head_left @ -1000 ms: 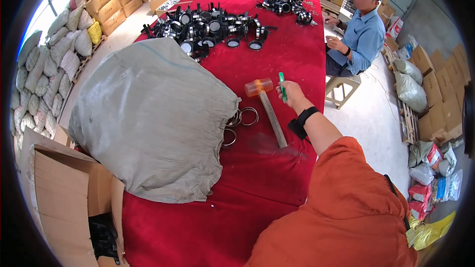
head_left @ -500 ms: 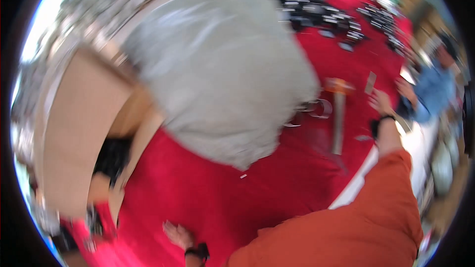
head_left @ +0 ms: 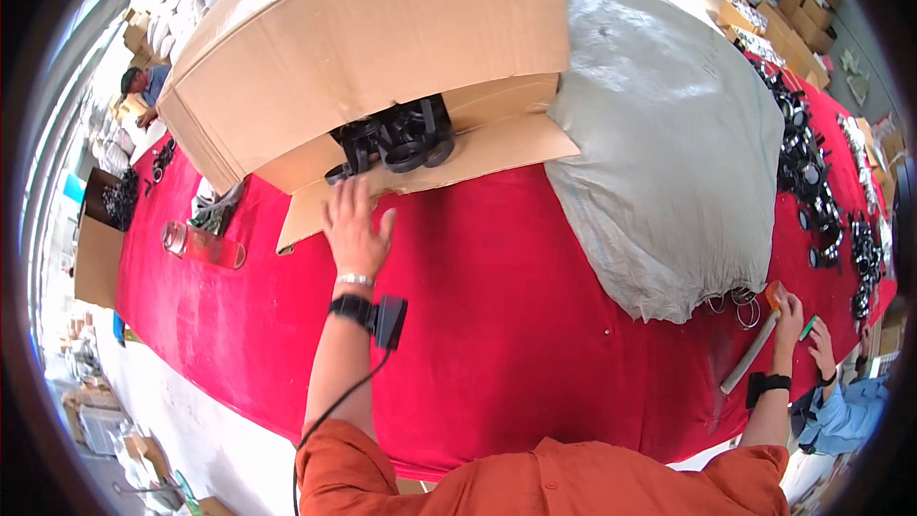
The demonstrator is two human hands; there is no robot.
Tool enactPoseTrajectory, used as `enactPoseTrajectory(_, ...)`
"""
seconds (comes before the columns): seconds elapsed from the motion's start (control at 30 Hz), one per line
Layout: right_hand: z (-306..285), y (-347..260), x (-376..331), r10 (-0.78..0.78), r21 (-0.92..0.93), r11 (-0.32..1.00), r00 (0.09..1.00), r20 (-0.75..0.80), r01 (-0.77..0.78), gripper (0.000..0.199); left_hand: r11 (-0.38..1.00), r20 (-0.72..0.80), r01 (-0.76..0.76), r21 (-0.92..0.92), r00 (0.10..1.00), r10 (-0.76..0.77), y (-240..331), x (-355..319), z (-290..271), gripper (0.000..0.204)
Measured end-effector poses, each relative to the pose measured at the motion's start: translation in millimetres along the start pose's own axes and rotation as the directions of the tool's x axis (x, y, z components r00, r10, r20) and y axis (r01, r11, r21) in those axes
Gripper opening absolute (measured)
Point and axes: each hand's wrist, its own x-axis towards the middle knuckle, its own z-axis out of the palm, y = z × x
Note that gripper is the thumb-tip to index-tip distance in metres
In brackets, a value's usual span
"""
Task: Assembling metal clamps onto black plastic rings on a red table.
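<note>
My left hand [head_left: 355, 225] is open, its fingers spread at the lower flap of a large cardboard box [head_left: 382, 33]. Black ring-shaped parts [head_left: 406, 139] fill the box's opening, just beyond the fingertips. At the far right, my right hand [head_left: 789, 317] is closed at the orange head of a hammer [head_left: 750, 354], whose grey handle slants toward the table's near edge. Part of that grip is hidden. Next to it, thin metal rings [head_left: 747, 311] lie by the gathered end of a bulging pale sack [head_left: 673, 143].
A red cloth [head_left: 478, 325] covers the table. Black and silver parts [head_left: 807, 172] lie in heaps along its right. A clear jar [head_left: 202, 247] lies at left, near another box [head_left: 98, 248]. A co-worker's hand [head_left: 821, 349] with something green is close to my right hand.
My view has swung left, bringing the box to the middle. My left hand has moved up to its flap. My right hand, earlier beside the hammer, is now at its orange head.
</note>
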Motion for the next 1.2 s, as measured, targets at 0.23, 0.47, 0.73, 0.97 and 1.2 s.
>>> enactPoseTrajectory(0.23,94.9,-246.8,-50.0,-0.423,0.081,0.906,0.889,0.175,0.415,0.022,0.987,0.526,-0.051,-0.150,0.841,0.123,-31.5,-16.9,66.4,0.048)
enactPoseTrajectory(0.47,218.2,-400.4,-142.2,-0.750,-0.121,0.581,0.587,0.305,0.805,0.045,0.996,0.397,-0.081,0.023,0.916,0.065,-22.8,-15.3,79.5,0.045)
enactPoseTrajectory(0.73,229.4,-364.3,-55.2,-0.456,-0.413,0.638,0.751,0.477,0.650,0.008,0.925,0.265,-0.368,-0.098,0.886,0.380,-46.4,-11.6,95.9,0.037)
enactPoseTrajectory(0.97,113.1,-314.5,-6.2,-0.348,-0.530,0.739,0.909,0.229,0.416,0.019,0.917,0.374,-0.396,-0.041,0.845,0.382,-67.6,-52.2,113.3,0.047)
enactPoseTrajectory(1.2,212.4,-363.8,-92.0,-0.450,-0.150,0.548,0.441,0.776,0.823,0.007,0.991,0.529,-0.129,-0.028,0.839,0.125,-23.0,-61.8,92.0,0.077)
